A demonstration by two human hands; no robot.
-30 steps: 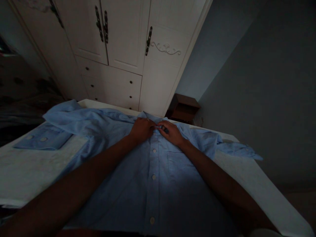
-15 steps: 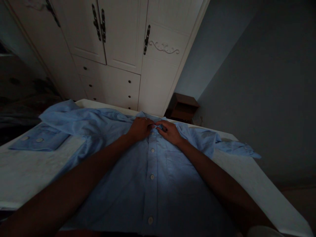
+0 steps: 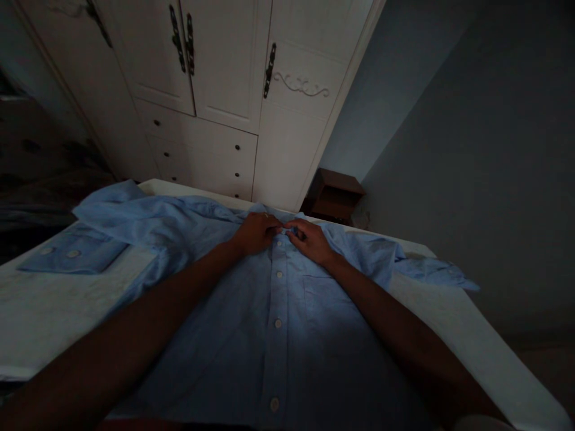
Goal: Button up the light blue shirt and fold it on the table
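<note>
**Two-Hand Fingertip Work at the Upper Placket of a Shirt**

The blue shirt (image 3: pixel 224 335) lies front side up on the white tabletop (image 3: pixel 480 341), with its collar (image 3: pixel 258 208) near the far edge and its hem toward the person. The sleeves spread to either side; the left cuff (image 3: pixel 67 260) lies flat and shows two buttons. The placket (image 3: pixel 278 299) runs down the middle, with four buttons visible below the hands. The chest pocket (image 3: pixel 330 287) is right of the placket.

Left hand (image 3: pixel 277 228): thumb and fingers are drawn together on the cloth at the top of the placket, just below the collar. Right hand (image 3: pixel 288 229): thumb and index finger close on the same area from the opposite side, with a little blue cloth visible between them. The two sets of fingertips almost meet. Whatever small part lies under them is too dark and too covered to identify.

Step in hand, as judged: fine, two-handed work on the placket's upper end. The next move appears to call for a light pinch from both hands, the placket layers aligned, and little pull, since loose cloth could bunch or shift on the tabletop.
</note>
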